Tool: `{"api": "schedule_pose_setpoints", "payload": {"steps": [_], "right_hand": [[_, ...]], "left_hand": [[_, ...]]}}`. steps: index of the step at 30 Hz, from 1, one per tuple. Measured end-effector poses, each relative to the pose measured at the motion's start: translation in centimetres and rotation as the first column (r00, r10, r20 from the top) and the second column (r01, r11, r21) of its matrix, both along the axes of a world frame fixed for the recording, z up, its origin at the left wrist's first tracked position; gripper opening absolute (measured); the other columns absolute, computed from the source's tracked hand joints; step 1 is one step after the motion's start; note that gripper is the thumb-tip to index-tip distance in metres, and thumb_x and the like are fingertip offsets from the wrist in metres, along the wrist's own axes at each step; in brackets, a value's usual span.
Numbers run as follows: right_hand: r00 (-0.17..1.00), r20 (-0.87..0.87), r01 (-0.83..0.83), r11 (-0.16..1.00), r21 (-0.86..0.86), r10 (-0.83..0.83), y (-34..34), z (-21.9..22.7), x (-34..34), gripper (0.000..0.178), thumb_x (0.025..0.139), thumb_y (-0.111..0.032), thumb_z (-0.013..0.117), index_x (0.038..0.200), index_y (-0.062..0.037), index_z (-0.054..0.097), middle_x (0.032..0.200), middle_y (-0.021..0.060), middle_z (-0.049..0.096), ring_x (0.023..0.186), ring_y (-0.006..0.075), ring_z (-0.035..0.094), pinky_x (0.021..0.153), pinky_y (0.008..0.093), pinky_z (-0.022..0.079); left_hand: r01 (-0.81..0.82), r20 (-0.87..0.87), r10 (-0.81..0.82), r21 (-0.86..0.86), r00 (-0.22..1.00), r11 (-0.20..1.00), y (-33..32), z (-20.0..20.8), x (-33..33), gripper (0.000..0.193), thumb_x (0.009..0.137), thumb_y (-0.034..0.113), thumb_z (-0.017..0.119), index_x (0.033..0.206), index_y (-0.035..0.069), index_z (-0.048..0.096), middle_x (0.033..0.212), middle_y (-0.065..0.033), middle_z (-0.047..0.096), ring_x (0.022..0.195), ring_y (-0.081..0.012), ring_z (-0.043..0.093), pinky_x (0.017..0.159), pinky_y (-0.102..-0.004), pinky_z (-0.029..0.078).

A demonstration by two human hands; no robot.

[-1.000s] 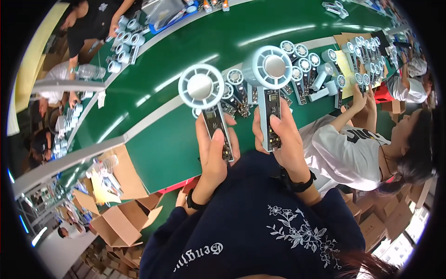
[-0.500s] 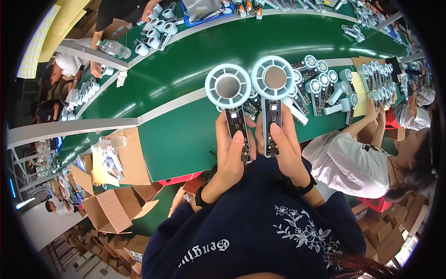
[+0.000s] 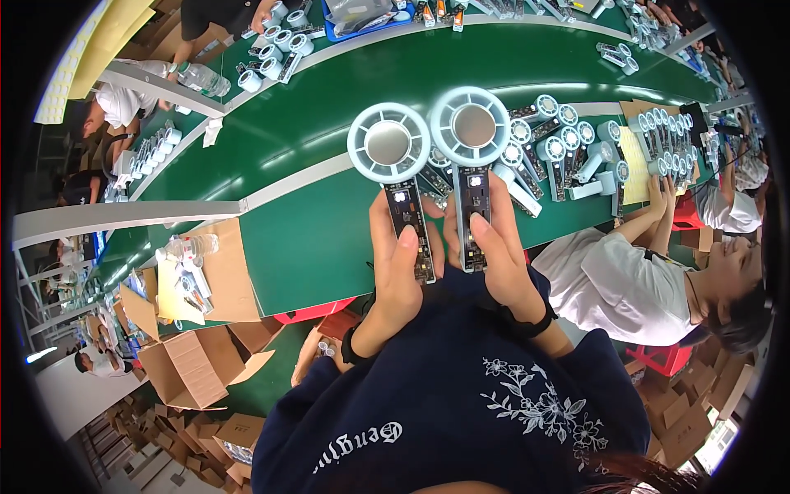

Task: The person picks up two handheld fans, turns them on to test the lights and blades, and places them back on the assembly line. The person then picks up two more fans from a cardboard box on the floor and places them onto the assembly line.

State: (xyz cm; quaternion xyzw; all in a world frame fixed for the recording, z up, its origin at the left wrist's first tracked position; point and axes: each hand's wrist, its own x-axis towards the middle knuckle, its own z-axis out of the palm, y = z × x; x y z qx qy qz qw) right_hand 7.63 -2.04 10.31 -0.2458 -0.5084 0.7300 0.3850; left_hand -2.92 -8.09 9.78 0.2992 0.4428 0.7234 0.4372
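Note:
My left hand point(image 3: 397, 267) is wrapped round the handle of a light-blue handheld fan point(image 3: 388, 144), its thumb lying on the bare circuit board. A second handheld fan point(image 3: 475, 126) of the same kind is in my right hand point(image 3: 504, 251), the thumb again pressing on the board. Both fans stand side by side, round heads up, with a silver disc at the middle of each ring grille. Small white displays glow on both boards. Just beyond the right fan, several more open-handled fans point(image 3: 555, 150) lie in a group on the green table point(image 3: 304, 272).
A green conveyor belt point(image 3: 370, 82) with a pale rail runs past the table. At left are a cardboard sheet point(image 3: 233, 272) with a plastic bottle and parts, and an open carton point(image 3: 188, 362). A co-worker in a white shirt point(image 3: 617, 288) sits at right beside rows of fans point(image 3: 666, 140).
Both hands and fans have shifted slightly left and up in the picture. The grips look the same and the displays stay lit. The co-worker's head at right has turned.

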Motion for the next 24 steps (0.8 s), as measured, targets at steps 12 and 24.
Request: {"api": "schedule_pose_setpoints", "payload": {"steps": [12,24], "right_hand": [[0.999,-0.041,-0.007,0.998,-0.065,0.004,-0.4,-0.7,0.9,0.047,0.095,-0.019,0.038,0.134,0.0001,0.022,0.093,0.0077,0.048,0.064,0.0090,0.045,0.051,0.0216,0.038],[0.999,-0.034,0.037,0.997,-0.062,-0.040,0.0,-1.0,1.5,0.047,0.095,-0.018,0.037,0.135,0.0000,0.022,0.096,0.0087,0.049,0.064,0.0091,0.046,0.051,0.0216,0.038]], "left_hand": [[0.068,-0.045,-0.066,0.038,0.997,0.997,-0.3,-0.3,0.2,0.044,0.096,0.022,0.037,0.131,-0.001,0.022,0.107,-0.0136,0.048,0.054,-0.0112,0.048,0.044,-0.0209,0.039],[0.015,-0.026,-0.016,-0.027,1.000,1.000,0.7,0.2,1.3,0.037,0.094,0.028,0.037,0.115,-0.002,0.035,0.100,-0.0129,0.049,0.049,-0.0111,0.045,0.039,-0.0219,0.035]]}}
